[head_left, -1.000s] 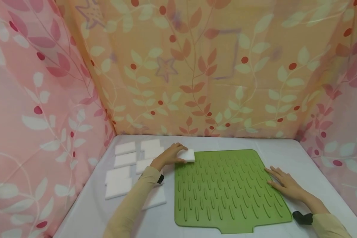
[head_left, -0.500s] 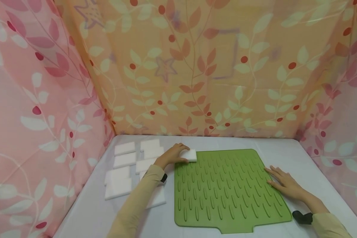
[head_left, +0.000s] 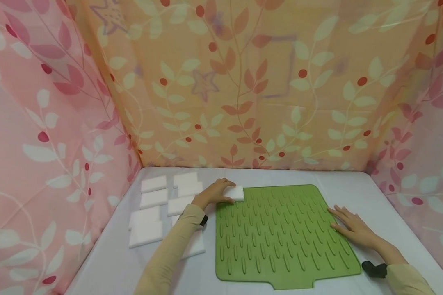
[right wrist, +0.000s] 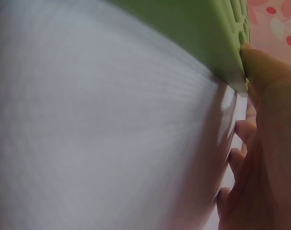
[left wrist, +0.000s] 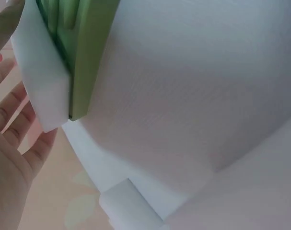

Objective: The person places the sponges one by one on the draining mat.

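Observation:
A white sponge-like block (head_left: 238, 193) lies on the far left corner of a green ridged mat (head_left: 280, 233). My left hand (head_left: 215, 192) holds this block from its left side, thumb on the near edge and fingers on the far edge. In the left wrist view the block (left wrist: 44, 72) sits on the mat's corner (left wrist: 85, 57), with fingertips against its edge. My right hand (head_left: 356, 227) rests along the mat's right edge, fingers extended. The right wrist view shows its thumb (right wrist: 267, 64) on the mat's rim and the other fingers beside it.
Several similar white blocks (head_left: 146, 233) lie in two rough columns on the white-covered table (head_left: 96, 270), left of the mat; my left forearm partly hides some. Flowered cloth walls (head_left: 243, 82) stand behind and at both sides. The mat's tab (head_left: 293, 284) points toward me.
My left hand has shifted the block slightly to the right on the mat's corner, then stayed nearly still. The right hand keeps its place at the mat's edge.

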Motion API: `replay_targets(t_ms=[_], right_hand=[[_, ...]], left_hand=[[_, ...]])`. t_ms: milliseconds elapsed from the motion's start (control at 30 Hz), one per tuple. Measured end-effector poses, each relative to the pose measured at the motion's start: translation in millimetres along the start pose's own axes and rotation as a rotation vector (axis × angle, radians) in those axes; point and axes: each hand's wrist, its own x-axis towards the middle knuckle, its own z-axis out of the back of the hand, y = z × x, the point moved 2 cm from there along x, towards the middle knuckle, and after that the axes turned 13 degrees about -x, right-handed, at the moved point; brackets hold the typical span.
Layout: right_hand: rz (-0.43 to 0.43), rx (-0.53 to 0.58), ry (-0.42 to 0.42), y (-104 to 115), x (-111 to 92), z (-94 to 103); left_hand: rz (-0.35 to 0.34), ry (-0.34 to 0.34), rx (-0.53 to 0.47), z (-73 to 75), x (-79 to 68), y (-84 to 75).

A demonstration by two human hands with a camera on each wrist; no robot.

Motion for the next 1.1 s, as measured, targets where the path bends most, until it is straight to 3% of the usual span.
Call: replay_targets(t_ms=[133, 367, 800, 1100], right_hand=[[0.002, -0.003, -0.007, 0.3, 0.0, -0.4], [0.006, -0.005, -0.01, 2.2, -0.3, 1.0], [0.01, -0.006, -0.018, -2.4, 0.3, -2.3], [0.012, -0.008, -0.022, -2.8, 0.4, -2.3]], left_hand=[[0.029, 0.007, -0.02, 3.2, -2.1, -0.6], [0.021, -0.02, -0.043, 14.4, -11.3, 0.5], [0.022, -0.078, -0.103, 33.5, -43.2, 11.0], [0.022, -0.106, -0.118, 41.0, -69.2, 4.3]])
